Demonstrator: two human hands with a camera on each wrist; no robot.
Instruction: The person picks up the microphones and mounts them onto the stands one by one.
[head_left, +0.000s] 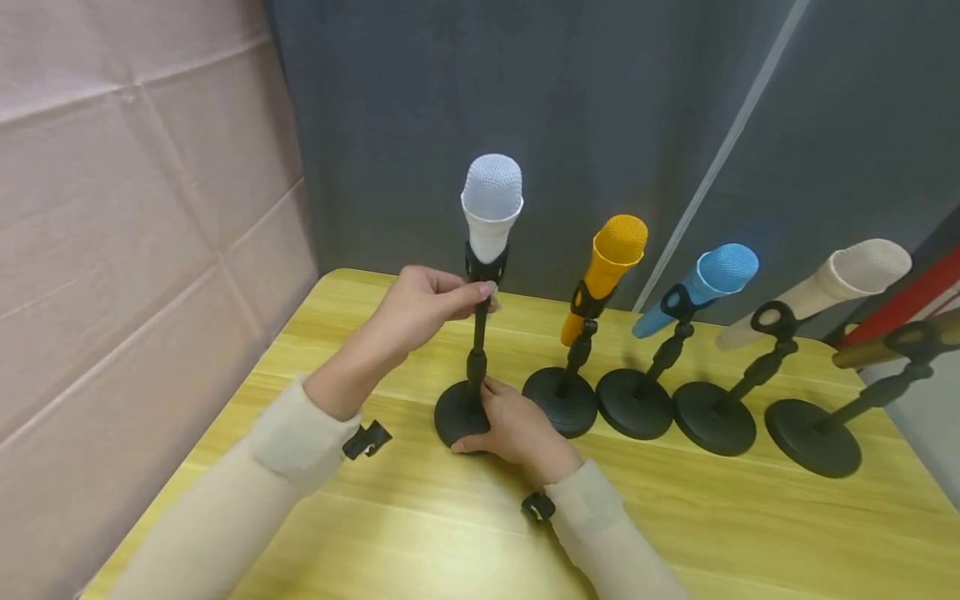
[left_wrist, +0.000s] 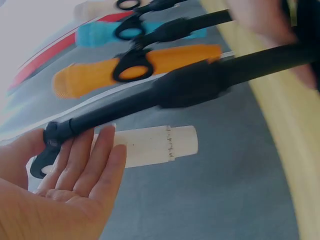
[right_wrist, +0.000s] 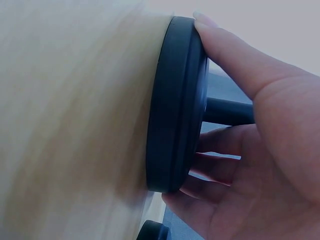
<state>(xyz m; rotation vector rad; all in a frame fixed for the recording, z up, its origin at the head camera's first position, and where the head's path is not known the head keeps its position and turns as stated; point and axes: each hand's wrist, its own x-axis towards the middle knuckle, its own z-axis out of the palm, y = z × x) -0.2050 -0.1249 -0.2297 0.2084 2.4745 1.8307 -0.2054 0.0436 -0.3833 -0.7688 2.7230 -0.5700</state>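
Note:
A white microphone [head_left: 491, 200] sits nearly upright in the clip of a black desktop microphone stand [head_left: 480, 333]. My left hand [head_left: 427, 304] pinches this stand at its top, just below the clip, between thumb and fingers. In the left wrist view the fingers [left_wrist: 82, 162] partly cover the white microphone [left_wrist: 150, 145]. Low down, my right hand [head_left: 517, 425] grips the stand's round base [head_left: 453, 412]. From the right wrist, the thumb [right_wrist: 225, 52] lies on one edge of the base [right_wrist: 175, 110] and the other fingers reach the opposite side.
To the right stand more black stands in a row, with an orange microphone [head_left: 607, 258], a blue one [head_left: 712, 279], a cream one [head_left: 832, 287] and a brownish one [head_left: 862, 354]. A wood-grain table [head_left: 420, 533] bears them. Grey cloth [head_left: 450, 83] hangs behind; pale cloth [head_left: 135, 250] hangs left.

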